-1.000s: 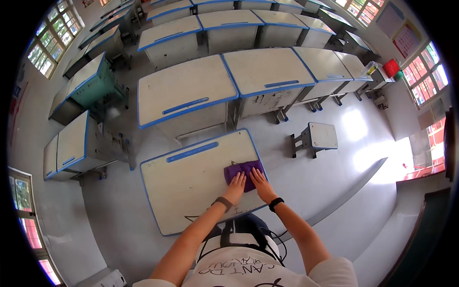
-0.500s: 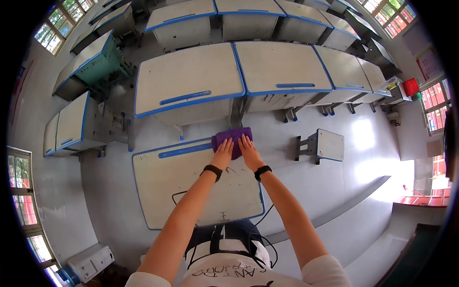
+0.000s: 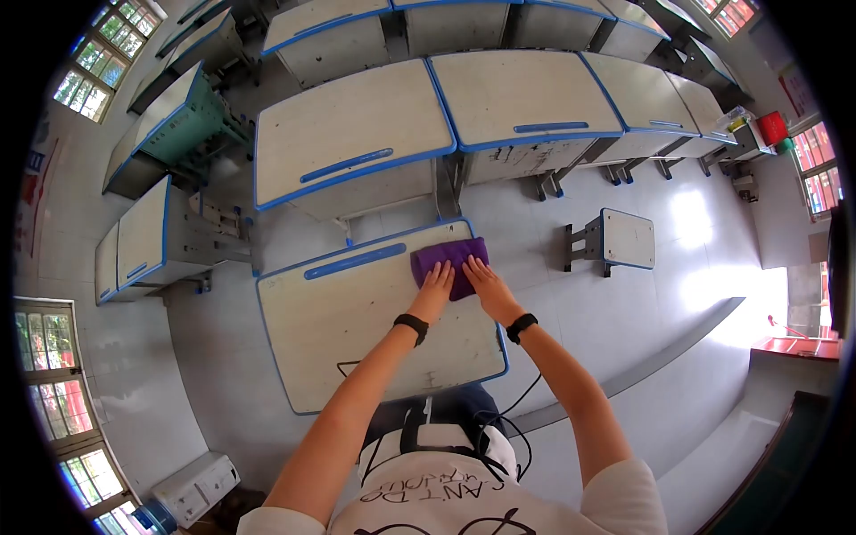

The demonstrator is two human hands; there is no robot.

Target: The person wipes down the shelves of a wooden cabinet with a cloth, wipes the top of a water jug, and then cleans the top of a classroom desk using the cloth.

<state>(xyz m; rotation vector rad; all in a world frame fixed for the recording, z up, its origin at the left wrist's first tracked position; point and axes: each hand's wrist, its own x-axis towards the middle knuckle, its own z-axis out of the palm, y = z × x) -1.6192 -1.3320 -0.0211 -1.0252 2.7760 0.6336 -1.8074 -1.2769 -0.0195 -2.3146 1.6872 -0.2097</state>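
A folded purple cloth (image 3: 456, 259) lies on the far right part of the near desk's pale top (image 3: 330, 312). My left hand (image 3: 434, 292) rests on the cloth's near left part, fingers stretched out and laid flat. On its right part lies my right hand (image 3: 493, 290), also open, with the fingers extended over the fabric. Both palms face down, and the thumbs are hard to make out. Left of the cloth, a blue strip (image 3: 355, 260) runs along the desk's far side. Dark bands sit on both wrists.
Rows of blue-edged desks (image 3: 526, 98) stand ahead, with more desks (image 3: 143, 241) to the left. A stool (image 3: 628, 239) is on the floor to the right. A black cable (image 3: 526, 392) hangs beside my waist. A white water dispenser (image 3: 198, 489) is at lower left.
The cloth has shifted from the desk's far edge nearer to me and now lies flatter on the top. Both hands moved with it. The camera view has also shifted.
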